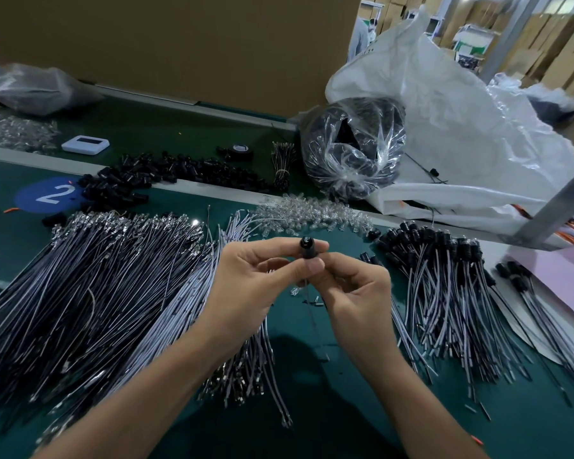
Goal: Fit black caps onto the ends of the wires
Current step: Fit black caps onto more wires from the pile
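The cap [307, 249] is glossy black plastic, and the wires [96, 276] wear smooth grey and black plastic sheathing with bright, shiny metal terminals [130, 221] at their ends. The table [328, 425] has a matt dark green top, bordered by a dull grey metal post [559, 207] and a plain brown, matt cardboard sheet [179, 44]. The bag [355, 150] is crinkled, clear, glossy film, the sack [461, 127] beside it white, softly shiny plastic.

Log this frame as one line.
left hand: pinches black cap | right hand: pinches cap | wire: hangs below | capped wires: pile right | uncapped wires: pile left
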A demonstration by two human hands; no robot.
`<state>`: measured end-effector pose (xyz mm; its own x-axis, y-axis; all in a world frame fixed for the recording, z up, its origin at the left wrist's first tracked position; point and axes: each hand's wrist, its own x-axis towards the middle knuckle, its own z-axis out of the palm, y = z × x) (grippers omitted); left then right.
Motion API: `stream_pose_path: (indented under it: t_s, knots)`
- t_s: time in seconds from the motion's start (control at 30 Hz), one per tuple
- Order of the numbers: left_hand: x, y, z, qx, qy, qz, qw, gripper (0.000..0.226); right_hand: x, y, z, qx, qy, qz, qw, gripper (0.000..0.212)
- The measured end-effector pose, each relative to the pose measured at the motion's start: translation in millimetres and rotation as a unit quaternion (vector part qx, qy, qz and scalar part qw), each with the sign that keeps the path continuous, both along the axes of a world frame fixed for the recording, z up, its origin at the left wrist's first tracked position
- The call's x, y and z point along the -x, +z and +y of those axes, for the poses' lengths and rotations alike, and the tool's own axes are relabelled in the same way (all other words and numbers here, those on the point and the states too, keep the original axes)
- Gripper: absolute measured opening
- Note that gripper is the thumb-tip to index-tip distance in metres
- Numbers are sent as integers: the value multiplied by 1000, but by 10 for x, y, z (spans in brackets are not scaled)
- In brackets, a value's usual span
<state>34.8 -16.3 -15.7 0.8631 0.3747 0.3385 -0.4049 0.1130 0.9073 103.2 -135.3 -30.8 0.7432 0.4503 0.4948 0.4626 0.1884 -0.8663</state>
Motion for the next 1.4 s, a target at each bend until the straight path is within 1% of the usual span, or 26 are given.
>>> stream_pose_path:
  t_s: [0.13,0.33,0.47,0.63,0.97,1.13,1.23,1.33,1.4]
  knots:
    - [11,16,0,-21,4,-28,999,24,26,12,8,-8,2,-12,1000,9]
    - [21,24,2,-43,20,-39,998,23,55,32,-5,-10,-12,-37,999,9]
    - [8,12,20,-40,20,-38,998,23,50,22,-9,-16,-14,-40,999,10]
    - [0,1,33,-41,8,-58,997,20,41,10,5,-13,-18,-54,998,10]
    - [8,12,11,-20,12,-62,998,20,61,15,15,-19,-10,-40,999,13]
    - [14,24,-1,-20,15,-70,997,30,68,13,13,-17,-9,-43,999,12]
    - [11,20,3,-16,18,-75,997,25,72,21,21,-19,-5,-44,999,12]
    - [13,25,4,-14,19,-79,997,28,74,22,27,-19,-11,-48,999,12]
    - [15,24,8,-14,14,-82,996,25,72,19,24,-16,-19,-53,998,11]
